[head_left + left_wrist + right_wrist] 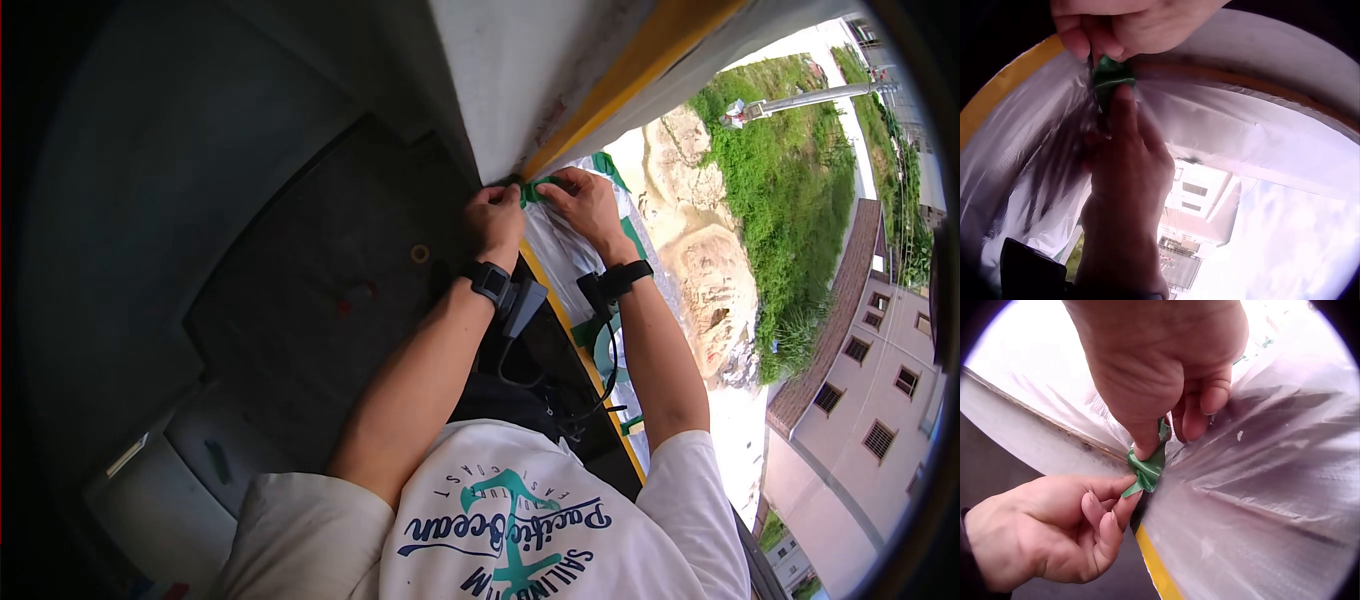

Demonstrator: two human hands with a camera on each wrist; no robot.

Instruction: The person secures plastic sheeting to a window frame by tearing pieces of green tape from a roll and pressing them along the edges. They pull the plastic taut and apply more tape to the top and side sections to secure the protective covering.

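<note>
A crumpled strip of green tape (1147, 467) lies at a corner where a pale panel (520, 70) meets clear plastic film (1260, 487). My left hand (1047, 531) pinches the strip's loose lower end between thumb and forefinger. From the other side, my right hand (1160, 369) has its thumb on the strip, fingers curled close behind it against the film. In the left wrist view the tape (1113, 78) shows between the left fingertips above and the right thumb below. Both hands (495, 222) meet at the corner in the head view.
A yellow edge strip (560, 290) runs along the opening below the hands. More green tape (632, 238) marks the film's outer side. A tape roll (420, 254) lies on the dark floor at left. Cables (520, 380) hang from the wrist cameras. Outdoors are grass (775, 170) and a building (870, 380).
</note>
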